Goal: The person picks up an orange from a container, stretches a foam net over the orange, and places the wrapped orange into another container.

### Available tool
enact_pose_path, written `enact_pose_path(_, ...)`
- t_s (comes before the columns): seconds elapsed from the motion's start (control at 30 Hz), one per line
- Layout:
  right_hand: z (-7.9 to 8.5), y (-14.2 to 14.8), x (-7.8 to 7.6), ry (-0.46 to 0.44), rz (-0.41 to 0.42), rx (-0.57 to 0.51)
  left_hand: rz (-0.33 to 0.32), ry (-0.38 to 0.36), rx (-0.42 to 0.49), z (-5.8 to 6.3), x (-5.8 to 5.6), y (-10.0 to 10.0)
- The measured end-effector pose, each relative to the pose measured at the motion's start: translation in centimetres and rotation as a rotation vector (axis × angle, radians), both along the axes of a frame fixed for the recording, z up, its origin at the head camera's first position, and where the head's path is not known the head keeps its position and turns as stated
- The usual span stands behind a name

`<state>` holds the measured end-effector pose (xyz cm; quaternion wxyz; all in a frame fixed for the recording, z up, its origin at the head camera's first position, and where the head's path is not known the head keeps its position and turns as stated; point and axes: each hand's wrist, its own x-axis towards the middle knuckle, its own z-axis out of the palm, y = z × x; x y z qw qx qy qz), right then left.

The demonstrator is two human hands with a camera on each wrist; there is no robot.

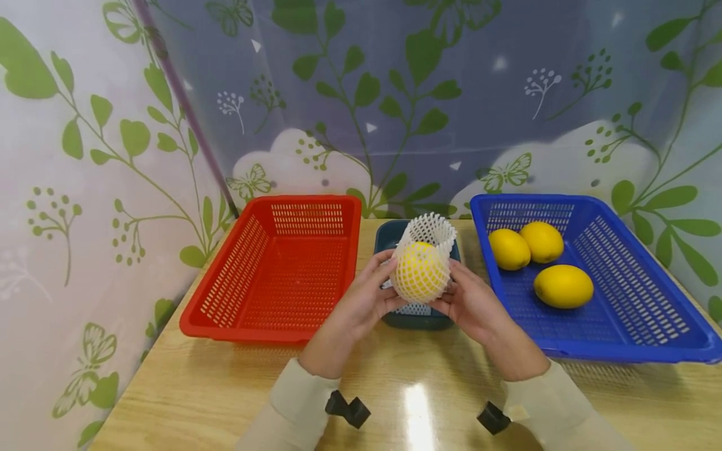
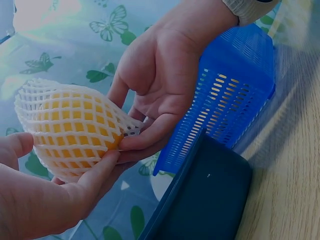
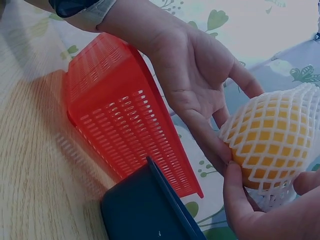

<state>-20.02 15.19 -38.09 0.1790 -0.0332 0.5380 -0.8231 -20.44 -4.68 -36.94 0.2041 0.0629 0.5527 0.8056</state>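
Note:
A yellow oval fruit (image 1: 422, 275) in a white foam net sleeve (image 1: 430, 227) is held between both hands over the dark teal bin. My left hand (image 1: 366, 295) grips its left side, and my right hand (image 1: 472, 305) grips the right. Loose netting stands up beyond the fruit in the head view. In the left wrist view, the fingertips of both hands come together at the lower end of the netted fruit (image 2: 77, 127). From the right wrist view the netting (image 3: 275, 135) still surrounds most of the fruit.
The teal bin (image 1: 420, 321), with white foam netting (image 1: 414, 309) inside, stands between a red basket (image 1: 271, 335) at left and a blue basket (image 1: 620, 351) at right. Three yellow fruits (image 1: 564, 286) lie in the blue basket. A patterned curtain (image 1: 361, 113) hangs behind the wooden table (image 1: 225, 394).

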Motion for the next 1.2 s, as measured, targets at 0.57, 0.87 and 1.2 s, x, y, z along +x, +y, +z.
enact_pose_path(0.57,-0.28,0.28,0.23,0.017,0.036,-0.066,0.0,-0.044,0.074,-0.76,0.13,0.04)
enact_pose_path(0.87,-0.03,0.23,-0.17,0.037,0.045,-0.082,0.0,-0.052,0.084,-0.39,-0.26,-0.11)
enact_pose_path(1.2,-0.07,0.11,-0.18,0.05,-0.012,0.0,-0.011,-0.035,0.103,-0.47,-0.08,0.12)
